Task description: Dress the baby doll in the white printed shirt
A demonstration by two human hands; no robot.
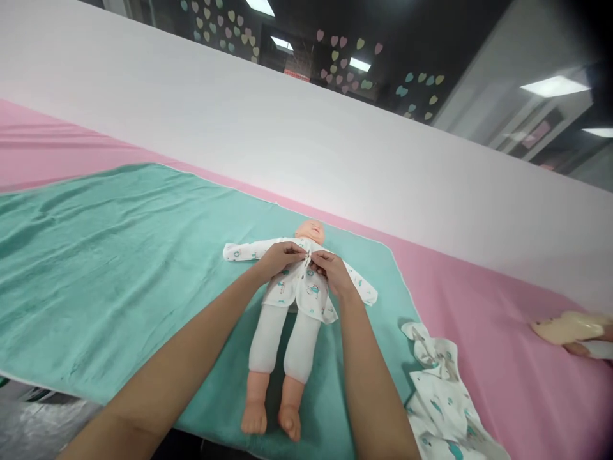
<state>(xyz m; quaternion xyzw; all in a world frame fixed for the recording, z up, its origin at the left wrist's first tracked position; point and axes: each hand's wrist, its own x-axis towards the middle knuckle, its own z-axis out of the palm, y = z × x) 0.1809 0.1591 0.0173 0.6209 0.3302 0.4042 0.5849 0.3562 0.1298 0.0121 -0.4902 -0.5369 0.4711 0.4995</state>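
Note:
A baby doll (311, 230) lies on its back on a green blanket (119, 275), its feet toward me. It wears a white printed baby jacket (313, 292) with the sleeves spread to both sides. White cloth covers its legs down to the shins. My left hand (283, 257) pinches one front edge of the jacket at the upper chest. Close beside it, my right hand (330, 268) pinches the opposite edge, fingers curled. Below the hands the jacket front hangs apart. Any fastener between the fingertips is too small to make out.
White printed baby clothing (445, 396) lies crumpled at the blanket's right edge. A pink sheet (460, 287) spreads under the blanket. Partly cut off at far right is a beige, doll-like object (575, 327). A white low wall (287, 140) runs behind, below dark glass with heart stickers.

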